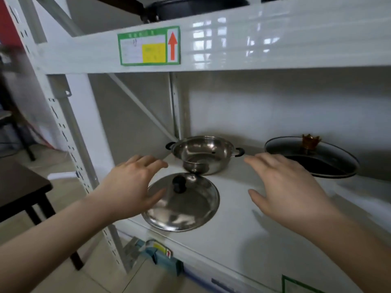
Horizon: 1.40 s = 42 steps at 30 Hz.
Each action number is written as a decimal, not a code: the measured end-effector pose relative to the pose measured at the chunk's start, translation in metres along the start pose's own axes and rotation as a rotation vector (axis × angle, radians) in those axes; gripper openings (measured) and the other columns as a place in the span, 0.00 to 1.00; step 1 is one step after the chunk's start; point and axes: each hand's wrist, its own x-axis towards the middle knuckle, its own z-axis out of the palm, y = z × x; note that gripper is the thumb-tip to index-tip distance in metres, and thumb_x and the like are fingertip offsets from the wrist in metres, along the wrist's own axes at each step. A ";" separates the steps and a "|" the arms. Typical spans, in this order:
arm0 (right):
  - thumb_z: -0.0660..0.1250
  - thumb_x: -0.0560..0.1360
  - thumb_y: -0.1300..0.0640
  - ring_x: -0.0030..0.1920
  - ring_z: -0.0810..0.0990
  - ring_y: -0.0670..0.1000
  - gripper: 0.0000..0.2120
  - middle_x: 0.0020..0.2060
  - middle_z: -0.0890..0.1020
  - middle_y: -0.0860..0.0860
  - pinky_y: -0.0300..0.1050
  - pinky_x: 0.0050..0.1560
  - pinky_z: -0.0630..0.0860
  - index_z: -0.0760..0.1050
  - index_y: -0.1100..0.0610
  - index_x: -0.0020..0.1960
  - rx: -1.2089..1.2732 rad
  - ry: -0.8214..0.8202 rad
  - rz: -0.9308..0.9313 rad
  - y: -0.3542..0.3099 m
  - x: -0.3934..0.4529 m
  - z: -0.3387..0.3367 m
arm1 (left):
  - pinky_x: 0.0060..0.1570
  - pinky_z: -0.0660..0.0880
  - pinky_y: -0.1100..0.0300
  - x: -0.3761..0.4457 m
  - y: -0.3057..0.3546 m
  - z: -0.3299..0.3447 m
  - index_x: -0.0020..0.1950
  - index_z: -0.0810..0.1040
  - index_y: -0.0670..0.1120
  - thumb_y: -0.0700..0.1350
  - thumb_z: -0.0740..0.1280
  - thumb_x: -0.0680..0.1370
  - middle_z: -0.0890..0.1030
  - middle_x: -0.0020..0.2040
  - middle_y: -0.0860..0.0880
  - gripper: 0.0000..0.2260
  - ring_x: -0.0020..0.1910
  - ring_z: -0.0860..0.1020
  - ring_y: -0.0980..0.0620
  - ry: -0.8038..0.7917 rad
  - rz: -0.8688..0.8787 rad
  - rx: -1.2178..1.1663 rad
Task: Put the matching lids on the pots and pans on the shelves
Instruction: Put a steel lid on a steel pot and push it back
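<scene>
On the white shelf (232, 208) I count one open steel pot (203, 154) at the back left corner and one steel lid (182, 204) lying near the front edge, touching the pot. One dark pan (317, 163) with a glass lid (311, 154) sits at the back right. My left hand (131, 182) hovers spread over the steel lid's left rim, and my right hand (287, 187) hangs open and empty beside it.

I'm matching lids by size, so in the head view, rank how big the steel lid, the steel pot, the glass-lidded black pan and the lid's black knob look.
1-2. black pan and steel lid: look alike; the lid is nearer, so unsure.
3. steel pot.
4. black knob, smallest.
</scene>
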 end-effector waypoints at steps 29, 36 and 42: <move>0.63 0.73 0.48 0.59 0.73 0.57 0.24 0.62 0.73 0.53 0.48 0.53 0.74 0.65 0.52 0.67 -0.056 0.024 0.357 -0.016 0.130 0.100 | 0.49 0.73 0.54 0.112 -0.053 0.146 0.71 0.61 0.53 0.63 0.56 0.75 0.72 0.64 0.50 0.27 0.55 0.77 0.47 -0.056 0.253 -0.227; 0.57 0.77 0.44 0.63 0.73 0.61 0.25 0.64 0.72 0.60 0.52 0.59 0.72 0.65 0.58 0.68 0.178 -0.056 0.572 0.014 0.178 0.137 | 0.50 0.74 0.55 0.117 -0.043 0.162 0.70 0.62 0.53 0.67 0.50 0.75 0.72 0.64 0.51 0.29 0.54 0.78 0.48 -0.095 0.352 -0.217; 0.54 0.78 0.43 0.66 0.69 0.63 0.29 0.68 0.69 0.63 0.51 0.63 0.68 0.62 0.64 0.70 0.293 -0.118 0.751 0.029 0.205 0.170 | 0.49 0.75 0.55 0.114 -0.039 0.165 0.69 0.64 0.52 0.64 0.52 0.77 0.72 0.62 0.50 0.25 0.52 0.78 0.48 -0.109 0.398 -0.208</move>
